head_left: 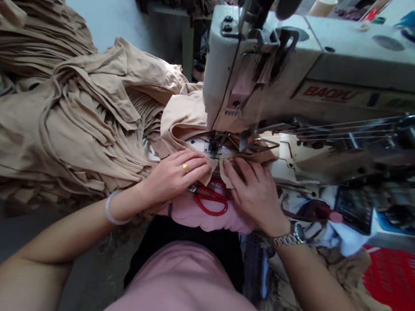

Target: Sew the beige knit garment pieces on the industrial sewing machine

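1. Nearest, the red-handled scissors (211,207) lie just on the body side of the hands, the visible loop lying lengthwise from left to right.
2. The left hand (180,170) is palm down, fingers close together and angled toward the needle area, resting on the tan cloth (183,113); whether the thumb pinches it, I cannot tell.
3. The right hand (254,192) is also palm down, fingers slightly spread on the cloth's near edge; its thumb's grip is unclear.
4. The cloth lies under and just beyond both hands, curving around the needle area. Its long axis runs left to right, and two small corners between the hands point toward the body.
5. Beyond stands the sewing machine (222,71), its arm extending right.
6. Left of the machine, a tan fabric pile (83,108) spreads in folded layers.
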A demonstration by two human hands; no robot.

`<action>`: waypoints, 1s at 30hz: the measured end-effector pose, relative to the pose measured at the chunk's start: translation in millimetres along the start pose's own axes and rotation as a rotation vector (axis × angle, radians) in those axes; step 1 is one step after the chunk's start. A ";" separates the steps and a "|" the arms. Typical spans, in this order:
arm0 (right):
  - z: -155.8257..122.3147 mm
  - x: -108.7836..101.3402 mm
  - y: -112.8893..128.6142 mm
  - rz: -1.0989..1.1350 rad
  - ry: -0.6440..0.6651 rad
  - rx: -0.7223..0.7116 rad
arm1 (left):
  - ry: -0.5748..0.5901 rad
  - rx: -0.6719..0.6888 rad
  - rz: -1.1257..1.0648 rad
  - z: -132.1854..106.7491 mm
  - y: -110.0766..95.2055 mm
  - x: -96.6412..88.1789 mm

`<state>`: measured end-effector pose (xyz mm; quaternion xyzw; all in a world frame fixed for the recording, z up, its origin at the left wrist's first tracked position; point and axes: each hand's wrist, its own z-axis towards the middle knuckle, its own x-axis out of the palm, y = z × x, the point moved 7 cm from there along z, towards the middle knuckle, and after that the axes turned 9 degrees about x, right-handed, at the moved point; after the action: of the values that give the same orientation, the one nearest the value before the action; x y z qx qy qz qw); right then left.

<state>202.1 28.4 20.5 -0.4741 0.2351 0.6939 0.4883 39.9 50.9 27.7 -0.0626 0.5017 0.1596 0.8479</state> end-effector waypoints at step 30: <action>15.2 1.3 23.1 0.207 -0.072 0.074 | 0.136 -0.168 0.233 12.7 -6.9 4.3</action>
<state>174.7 31.4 22.9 -0.4036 0.2904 0.7480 0.4395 54.6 48.7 29.8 -0.0852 0.5467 0.2936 0.7795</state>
